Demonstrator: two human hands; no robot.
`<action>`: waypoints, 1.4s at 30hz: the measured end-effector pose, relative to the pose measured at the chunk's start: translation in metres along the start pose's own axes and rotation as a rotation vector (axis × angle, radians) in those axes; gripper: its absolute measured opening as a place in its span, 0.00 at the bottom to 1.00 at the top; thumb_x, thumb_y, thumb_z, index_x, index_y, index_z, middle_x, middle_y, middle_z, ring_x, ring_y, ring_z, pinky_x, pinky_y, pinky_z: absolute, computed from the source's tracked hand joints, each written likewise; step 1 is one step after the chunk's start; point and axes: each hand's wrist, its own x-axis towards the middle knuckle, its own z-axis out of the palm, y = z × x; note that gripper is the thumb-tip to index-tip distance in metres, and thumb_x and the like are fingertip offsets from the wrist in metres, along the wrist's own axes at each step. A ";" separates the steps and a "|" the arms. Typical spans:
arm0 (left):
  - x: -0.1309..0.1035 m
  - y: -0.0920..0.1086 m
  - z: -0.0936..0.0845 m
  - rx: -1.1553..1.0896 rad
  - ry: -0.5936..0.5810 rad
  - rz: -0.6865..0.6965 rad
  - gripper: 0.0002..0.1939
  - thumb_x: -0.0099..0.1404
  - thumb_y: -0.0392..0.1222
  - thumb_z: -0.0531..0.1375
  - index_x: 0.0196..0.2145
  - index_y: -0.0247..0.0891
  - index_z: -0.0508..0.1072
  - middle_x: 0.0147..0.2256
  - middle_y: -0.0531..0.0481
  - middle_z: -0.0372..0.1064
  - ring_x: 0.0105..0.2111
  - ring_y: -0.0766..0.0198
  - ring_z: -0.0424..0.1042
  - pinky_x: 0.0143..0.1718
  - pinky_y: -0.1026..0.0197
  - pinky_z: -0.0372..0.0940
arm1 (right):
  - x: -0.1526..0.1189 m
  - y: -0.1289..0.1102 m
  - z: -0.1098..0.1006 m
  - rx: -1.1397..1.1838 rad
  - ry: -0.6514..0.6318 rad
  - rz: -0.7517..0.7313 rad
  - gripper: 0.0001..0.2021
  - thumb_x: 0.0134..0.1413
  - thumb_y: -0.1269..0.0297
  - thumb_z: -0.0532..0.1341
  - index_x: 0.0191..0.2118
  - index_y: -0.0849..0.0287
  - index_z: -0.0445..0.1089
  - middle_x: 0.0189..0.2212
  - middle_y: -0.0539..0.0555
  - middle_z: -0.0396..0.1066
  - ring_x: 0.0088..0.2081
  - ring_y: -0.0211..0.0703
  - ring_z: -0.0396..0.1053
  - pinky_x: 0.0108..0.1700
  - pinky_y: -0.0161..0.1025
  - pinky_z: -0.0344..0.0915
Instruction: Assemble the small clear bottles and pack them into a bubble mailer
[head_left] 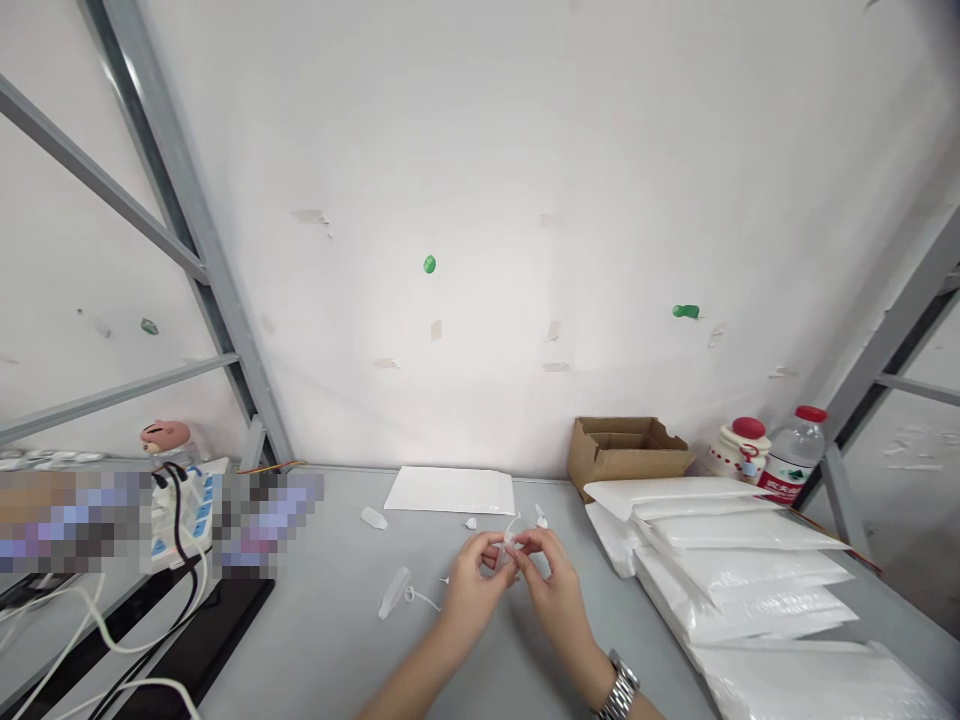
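Observation:
My left hand (474, 582) and my right hand (553, 580) meet over the grey table, fingers closed in a pinch. Between their fingertips is a small translucent plastic piece (511, 541) with a thin strap curling up from it; the fingers cover much of it. Left of my left hand lies a clear plastic tube (394, 592) with a narrowed end. Beside it is a thin strap with a ring (409, 594). Farther back are another translucent tube (373, 518), a small white cap (470, 523) and a looped white cap (541, 518).
White padded mailers (750, 570) are piled on the right, before a cardboard box (626, 462), a jar (739, 450) and a bottle (795, 455). White paper (450, 490) lies by the wall. On the left are a power strip (180, 515), cables and a black panel (210, 640).

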 end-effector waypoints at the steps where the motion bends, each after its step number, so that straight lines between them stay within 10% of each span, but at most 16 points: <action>1: 0.000 -0.001 0.000 0.015 0.010 0.005 0.13 0.47 0.37 0.61 0.34 0.34 0.72 0.28 0.50 0.67 0.29 0.64 0.67 0.32 0.60 0.68 | 0.000 0.000 0.000 0.009 -0.001 0.009 0.07 0.53 0.59 0.58 0.32 0.56 0.68 0.29 0.52 0.68 0.33 0.43 0.67 0.40 0.40 0.64; 16: 0.005 -0.003 -0.004 0.196 0.098 0.122 0.12 0.47 0.32 0.60 0.32 0.38 0.74 0.31 0.49 0.69 0.31 0.63 0.68 0.35 0.58 0.66 | 0.001 0.001 0.005 0.078 -0.098 0.033 0.11 0.52 0.56 0.58 0.25 0.56 0.67 0.31 0.53 0.68 0.38 0.45 0.66 0.42 0.41 0.63; 26: 0.010 0.004 -0.007 -0.333 -0.011 -0.065 0.25 0.46 0.43 0.66 0.44 0.37 0.71 0.33 0.48 0.68 0.36 0.60 0.69 0.38 0.55 0.69 | 0.011 -0.008 -0.011 0.159 0.024 0.141 0.11 0.51 0.54 0.58 0.33 0.56 0.71 0.32 0.54 0.70 0.35 0.45 0.68 0.41 0.41 0.65; 32: 0.002 0.009 0.000 -0.336 -0.121 -0.080 0.40 0.45 0.34 0.65 0.56 0.42 0.59 0.25 0.56 0.63 0.31 0.65 0.68 0.38 0.57 0.67 | 0.012 -0.008 -0.008 0.259 -0.023 0.241 0.15 0.46 0.50 0.60 0.31 0.55 0.76 0.31 0.55 0.71 0.36 0.47 0.68 0.35 0.39 0.67; 42: -0.001 0.001 0.002 -0.243 -0.098 -0.060 0.35 0.47 0.34 0.63 0.54 0.39 0.60 0.24 0.58 0.60 0.28 0.67 0.66 0.32 0.62 0.67 | 0.008 -0.014 -0.004 0.142 -0.039 0.208 0.15 0.45 0.49 0.61 0.26 0.56 0.74 0.26 0.53 0.67 0.31 0.45 0.67 0.34 0.39 0.66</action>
